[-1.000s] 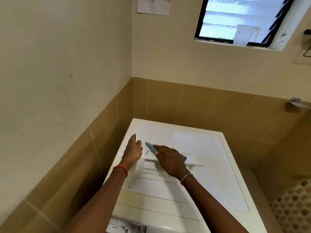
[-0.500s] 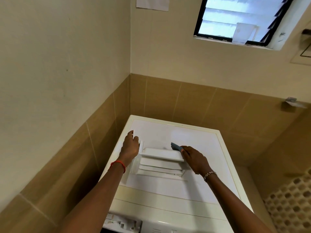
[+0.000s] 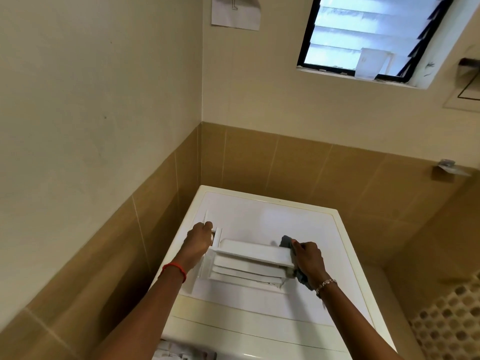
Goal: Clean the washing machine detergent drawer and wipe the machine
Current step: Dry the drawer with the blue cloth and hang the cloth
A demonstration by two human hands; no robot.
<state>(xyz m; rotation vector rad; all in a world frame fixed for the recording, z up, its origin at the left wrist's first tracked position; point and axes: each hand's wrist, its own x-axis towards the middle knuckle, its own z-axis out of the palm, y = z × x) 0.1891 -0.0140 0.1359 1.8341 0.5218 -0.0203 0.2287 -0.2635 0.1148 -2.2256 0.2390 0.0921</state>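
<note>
A white detergent drawer (image 3: 249, 263) lies on its side on top of the white washing machine (image 3: 298, 224). My left hand (image 3: 198, 241) grips the drawer's left end, its front panel, with the fingers curled over the edge. My right hand (image 3: 307, 258) holds a grey-blue cloth (image 3: 287, 241) bunched against the drawer's right end. Part of the cloth hangs below my right wrist.
The machine stands in a corner between two tan-tiled walls. The empty drawer slot (image 3: 181, 353) shows at the machine's front lower left. A louvre window (image 3: 363, 35) is high on the back wall. A honeycomb-patterned basket (image 3: 449, 323) sits at the lower right.
My right hand has slid the cloth from the drawer's left part to its right end. My left hand has stayed gripping the left end.
</note>
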